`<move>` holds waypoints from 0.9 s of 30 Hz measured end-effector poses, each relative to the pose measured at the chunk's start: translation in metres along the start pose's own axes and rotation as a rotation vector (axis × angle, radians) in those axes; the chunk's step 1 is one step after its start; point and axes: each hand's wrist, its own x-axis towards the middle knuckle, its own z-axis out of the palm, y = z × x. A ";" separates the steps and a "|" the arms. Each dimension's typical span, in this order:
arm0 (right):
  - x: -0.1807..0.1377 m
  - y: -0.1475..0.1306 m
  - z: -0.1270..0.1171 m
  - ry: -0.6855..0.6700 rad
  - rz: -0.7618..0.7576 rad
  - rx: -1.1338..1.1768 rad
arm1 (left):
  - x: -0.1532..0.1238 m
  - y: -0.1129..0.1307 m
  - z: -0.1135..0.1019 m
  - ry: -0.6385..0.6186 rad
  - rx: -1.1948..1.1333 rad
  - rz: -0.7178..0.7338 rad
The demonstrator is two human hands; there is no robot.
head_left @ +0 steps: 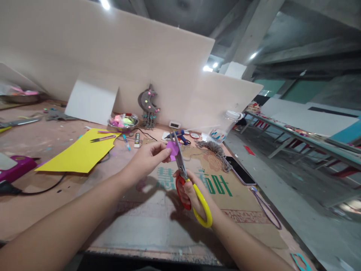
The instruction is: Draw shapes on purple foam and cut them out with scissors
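My left hand (153, 157) pinches a small piece of purple paper (173, 149) between thumb and fingers, above the cardboard sheet. A pair of scissors (182, 169) with one yellow and one red handle is in my right hand (194, 188), its fingers through the loops. The blades point away from me and stand a little apart, with the purple paper at them; whether they are cutting into it I cannot tell. Beneath both hands lies the cardboard (242, 203) with green printed characters, partly under a clear sheet.
Yellow paper (79, 152) with pens lies left. Behind are a metal bowl (123, 122), a moon-shaped ornament (148, 101), a blue glue gun (180, 137) and grey yarn (216, 152). A phone (241, 171) rests along the right table edge. A clear jug (225, 126) stands at the back right.
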 end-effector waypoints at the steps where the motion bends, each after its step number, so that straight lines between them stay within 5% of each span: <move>1: 0.000 0.001 0.000 -0.003 0.000 0.001 | 0.000 0.000 0.000 -0.001 -0.005 0.000; 27: 0.000 -0.002 -0.002 -0.036 0.042 -0.019 | 0.003 0.005 -0.008 0.069 -0.042 -0.025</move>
